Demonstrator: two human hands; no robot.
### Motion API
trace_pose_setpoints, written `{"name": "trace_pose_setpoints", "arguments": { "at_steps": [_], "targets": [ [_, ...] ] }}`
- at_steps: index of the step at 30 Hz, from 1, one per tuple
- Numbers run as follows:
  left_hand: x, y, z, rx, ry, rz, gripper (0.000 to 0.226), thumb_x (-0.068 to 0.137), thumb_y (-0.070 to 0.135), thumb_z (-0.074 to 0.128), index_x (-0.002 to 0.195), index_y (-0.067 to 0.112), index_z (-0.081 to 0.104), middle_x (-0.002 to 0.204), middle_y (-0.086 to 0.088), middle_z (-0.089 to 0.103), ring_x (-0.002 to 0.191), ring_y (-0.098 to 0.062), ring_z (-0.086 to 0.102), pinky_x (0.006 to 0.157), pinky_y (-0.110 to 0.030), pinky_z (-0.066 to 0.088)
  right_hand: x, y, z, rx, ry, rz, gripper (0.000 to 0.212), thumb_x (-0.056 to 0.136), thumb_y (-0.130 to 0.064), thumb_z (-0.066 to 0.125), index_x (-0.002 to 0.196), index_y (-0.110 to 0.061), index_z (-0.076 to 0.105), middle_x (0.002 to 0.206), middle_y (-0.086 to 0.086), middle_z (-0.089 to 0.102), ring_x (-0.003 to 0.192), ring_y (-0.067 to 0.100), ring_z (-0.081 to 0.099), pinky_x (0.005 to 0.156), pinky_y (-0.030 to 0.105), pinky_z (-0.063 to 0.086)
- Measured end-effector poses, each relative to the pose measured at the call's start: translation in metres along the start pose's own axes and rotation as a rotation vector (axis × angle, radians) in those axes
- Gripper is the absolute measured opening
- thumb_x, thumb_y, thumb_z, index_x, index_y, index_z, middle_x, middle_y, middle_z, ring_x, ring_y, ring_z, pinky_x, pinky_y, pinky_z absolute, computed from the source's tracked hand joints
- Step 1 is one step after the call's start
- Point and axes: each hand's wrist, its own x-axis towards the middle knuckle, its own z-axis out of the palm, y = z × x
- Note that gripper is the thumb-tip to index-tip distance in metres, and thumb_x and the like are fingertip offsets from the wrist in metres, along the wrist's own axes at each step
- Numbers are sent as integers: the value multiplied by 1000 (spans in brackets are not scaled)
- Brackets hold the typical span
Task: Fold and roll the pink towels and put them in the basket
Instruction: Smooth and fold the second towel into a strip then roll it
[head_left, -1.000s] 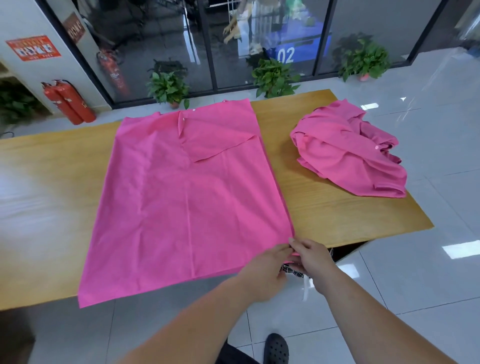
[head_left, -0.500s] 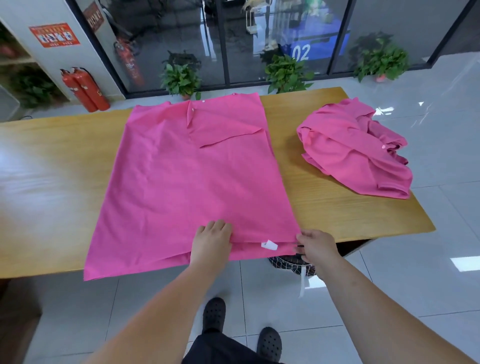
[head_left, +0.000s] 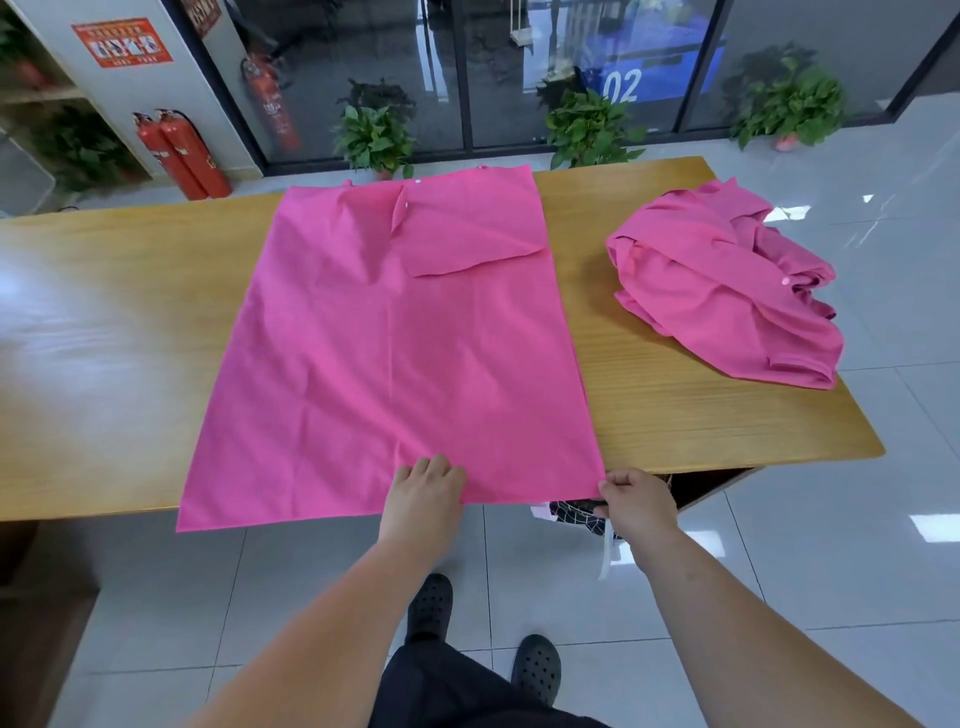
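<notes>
- right hand (head_left: 636, 501) pinches the towel (head_left: 395, 338) corner at the tabletop (head_left: 675, 405) near edge; left hand (head_left: 423, 493) on the hem, grip unclear
- lift both ends evenly, hem taut

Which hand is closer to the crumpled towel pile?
Right. The right hand pinches the near right corner of the flat towel, nearer the pile; the left hand rests mid-edge, farther left.

Bright, even daylight; white glare washes the wooden table (head_left: 93, 322) at left and spots the floor tiles (head_left: 930, 525) right. Wide-angle edges bow; focus slightly soft.
</notes>
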Motion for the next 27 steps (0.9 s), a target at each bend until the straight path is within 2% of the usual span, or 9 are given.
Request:
{"name": "trace_pose_setpoints", "arguments": {
  "at_steps": [3,6,11,15,18,20,22,24,27],
  "targets": [
    [-9,2,6,-25,-44,-37,39,55,4,84,87,21,69,86,2,58,74,-24,57,66,-38,52,3,6,4,-126,19,-24,7,97,-23,68,90,-27,70,84,-7,75,76,19,74,79,45,62],
    [-14,3,5,-103,-54,-110,38,69,7,74,103,22,69,100,2,60,91,-26,59,77,-38,49,6,8,3,-183,20,-40,3,99,-26,67,98,-23,67,91,-7,69,85,22,67,84,43,58],
    [-23,6,0,-326,-54,-379,39,85,16,62,123,25,65,118,4,59,113,-24,55,95,-38,42,15,22,11,133,-62,34,10,102,-22,62,107,-19,69,102,-3,71,98,26,68,97,55,56],
    [-29,-3,6,-524,-66,-584,26,91,22,60,116,26,65,115,6,61,108,-21,58,94,-43,50,11,25,16,398,-155,120,16,107,-16,58,121,-15,65,110,2,72,104,23,70,94,46,56],
    [-34,-5,3,-697,-81,-743,14,96,27,61,109,31,62,102,11,66,93,-15,65,83,-38,56,9,25,18,436,-173,140,17,106,-16,59,121,-12,66,107,5,72,94,20,69,91,42,55],
    [-35,-6,3,-789,-60,-875,9,98,30,62,106,26,62,94,11,67,86,-15,66,79,-35,55,8,23,17,444,-165,143,19,106,-17,61,122,-8,67,106,5,73,93,21,70,85,40,56],
    [-34,-9,11,-904,-39,-1018,25,97,34,64,111,13,62,91,-1,69,76,-18,63,72,-35,54,6,22,15,470,-172,141,18,106,-17,61,119,-7,67,107,7,75,95,25,74,79,37,57],
    [-31,-18,22,-1055,-16,-1204,49,94,39,67,119,-1,56,102,-23,69,72,-26,63,66,-34,50,1,19,11,512,-182,128,13,105,-15,62,114,-7,66,106,10,76,93,28,77,80,37,58],
    [-30,-29,31,-1247,51,-1393,64,76,52,70,113,1,60,100,-20,74,82,-35,72,71,-38,54,-8,12,6,534,-201,94,15,102,-11,67,116,-7,65,106,11,76,92,27,77,87,40,59]
  ]
}}
